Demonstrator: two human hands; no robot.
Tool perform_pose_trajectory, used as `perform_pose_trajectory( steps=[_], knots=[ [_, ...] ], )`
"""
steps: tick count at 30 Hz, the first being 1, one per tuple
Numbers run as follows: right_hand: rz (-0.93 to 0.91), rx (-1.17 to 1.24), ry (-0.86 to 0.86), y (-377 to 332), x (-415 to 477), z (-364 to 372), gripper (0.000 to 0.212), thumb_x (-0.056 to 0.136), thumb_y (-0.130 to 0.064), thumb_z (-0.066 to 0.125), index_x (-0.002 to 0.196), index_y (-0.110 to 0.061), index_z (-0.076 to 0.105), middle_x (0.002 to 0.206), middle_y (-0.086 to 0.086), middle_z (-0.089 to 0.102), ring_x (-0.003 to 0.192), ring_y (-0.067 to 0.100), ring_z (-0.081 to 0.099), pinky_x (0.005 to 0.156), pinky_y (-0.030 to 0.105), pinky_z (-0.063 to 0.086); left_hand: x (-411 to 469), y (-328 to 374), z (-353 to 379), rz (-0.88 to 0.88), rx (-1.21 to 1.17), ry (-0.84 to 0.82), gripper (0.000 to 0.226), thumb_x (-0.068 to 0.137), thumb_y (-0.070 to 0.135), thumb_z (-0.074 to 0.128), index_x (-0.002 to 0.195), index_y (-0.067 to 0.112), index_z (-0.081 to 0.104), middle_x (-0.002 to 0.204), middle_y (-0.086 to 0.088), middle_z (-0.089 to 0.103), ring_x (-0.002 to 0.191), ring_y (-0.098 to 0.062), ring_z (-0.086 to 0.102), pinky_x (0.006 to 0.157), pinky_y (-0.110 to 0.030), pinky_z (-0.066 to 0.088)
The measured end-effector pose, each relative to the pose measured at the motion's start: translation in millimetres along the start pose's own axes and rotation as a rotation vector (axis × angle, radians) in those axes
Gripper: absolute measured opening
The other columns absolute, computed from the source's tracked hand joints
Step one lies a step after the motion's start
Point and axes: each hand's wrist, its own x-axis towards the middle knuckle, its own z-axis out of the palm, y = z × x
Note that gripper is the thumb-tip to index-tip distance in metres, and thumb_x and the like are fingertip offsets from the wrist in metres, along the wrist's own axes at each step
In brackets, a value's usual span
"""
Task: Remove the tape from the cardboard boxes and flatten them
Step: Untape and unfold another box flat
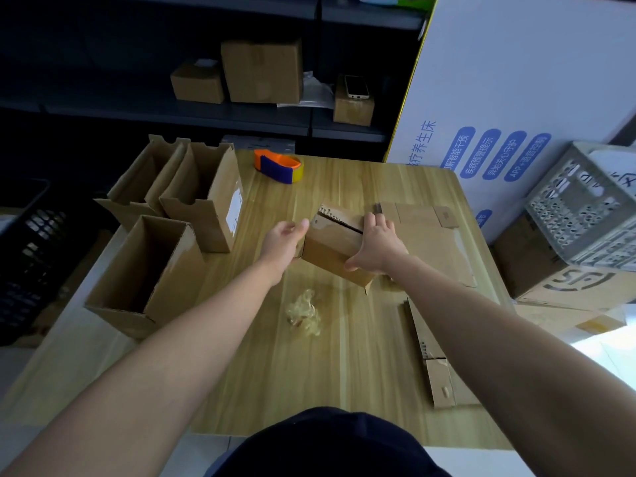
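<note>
A small brown cardboard box (330, 246) sits tilted at the middle of the wooden table (344, 356), its top seam split open. My right hand (377, 249) grips its right side, fingers over the top edge and thumb on the near face. My left hand (285, 242) touches the box's left side with fingers extended. A crumpled wad of clear tape (304, 313) lies on the table nearer to me. Flattened cardboard (426, 235) lies behind and right of the box, and another flat piece (437, 356) lies at the near right.
Three open upright boxes (148, 270), (206, 197), (144, 180) stand on the table's left side. An orange and blue tape dispenser (278, 165) sits at the far edge. A grey crate (585, 208) on boxes stands right; a black crate (27, 253) left; shelf boxes (261, 70) behind.
</note>
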Motion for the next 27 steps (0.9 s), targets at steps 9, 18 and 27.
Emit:
perform_pose_trajectory(
  steps=[9,18,27],
  knots=[
    [-0.097,0.226,-0.018,10,6,-10,0.076,0.083,-0.051,0.062,0.142,-0.014,0.033,0.131,0.008,0.044,0.119,0.025,0.042,0.096,0.038,0.043,6,10,21,-0.102,-0.149,0.050,0.035,0.081,0.043,0.069,0.098,0.015,0.056,0.103,-0.002,0.061,0.092,-0.014,0.058,0.080,-0.044,0.057],
    [-0.117,0.243,-0.023,22,8,-20,0.068,0.082,-0.039,0.069,0.139,-0.015,0.040,0.127,0.009,0.052,0.114,0.024,0.052,0.095,0.040,0.047,12,22,31,-0.120,-0.244,0.051,0.016,0.075,0.007,0.057,0.088,0.016,0.053,0.093,-0.010,0.062,0.086,-0.025,0.061,0.082,-0.045,0.053],
    [-0.139,0.233,0.053,20,8,-21,0.033,0.097,-0.036,0.045,0.103,-0.007,0.059,0.085,0.008,0.060,0.080,0.027,0.058,0.068,0.036,0.050,19,15,25,-0.073,-0.268,-0.009,0.051,0.081,-0.019,0.047,0.116,0.018,0.058,0.117,-0.004,0.061,0.110,-0.022,0.056,0.088,-0.034,0.051]
  ],
)
